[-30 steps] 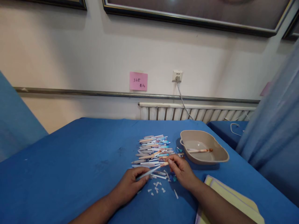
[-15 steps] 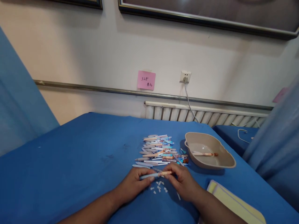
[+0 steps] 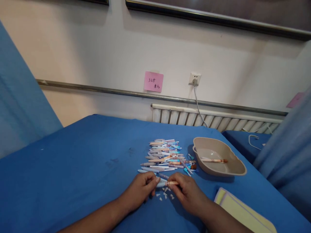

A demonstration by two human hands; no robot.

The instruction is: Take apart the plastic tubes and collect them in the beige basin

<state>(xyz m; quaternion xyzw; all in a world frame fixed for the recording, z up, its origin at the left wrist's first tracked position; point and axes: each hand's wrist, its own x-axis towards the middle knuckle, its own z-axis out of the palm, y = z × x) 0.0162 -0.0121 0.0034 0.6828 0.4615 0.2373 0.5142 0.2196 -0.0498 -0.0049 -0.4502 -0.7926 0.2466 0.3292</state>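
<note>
Both hands meet over the blue cloth in front of a row of pens. My right hand [image 3: 188,191] is closed around the orange patterned end of a pen [image 3: 172,183]. My left hand [image 3: 143,187] is closed at the pen's pale blue end, its thumb and forefinger pinched together and partly covering that end. Just beyond the fingers lies a dark bluish pen part [image 3: 163,176]. Small white pieces [image 3: 165,194] are scattered on the cloth below the pen. Pens, barrels and thin white refills [image 3: 165,154] lie side by side farther back.
A beige basin [image 3: 220,170] with one pen inside stands at the right. Teal and brown small parts [image 3: 190,166] lie left of it. A folded yellow cloth [image 3: 243,210] is near my right forearm. Blue curtains [image 3: 21,97] hang at both sides; a radiator [image 3: 184,117] lines the wall.
My left fingers have shifted and curled in at the pen's pale blue end, hiding more of it. My right hand keeps hold of the orange end. The view has moved slightly.
</note>
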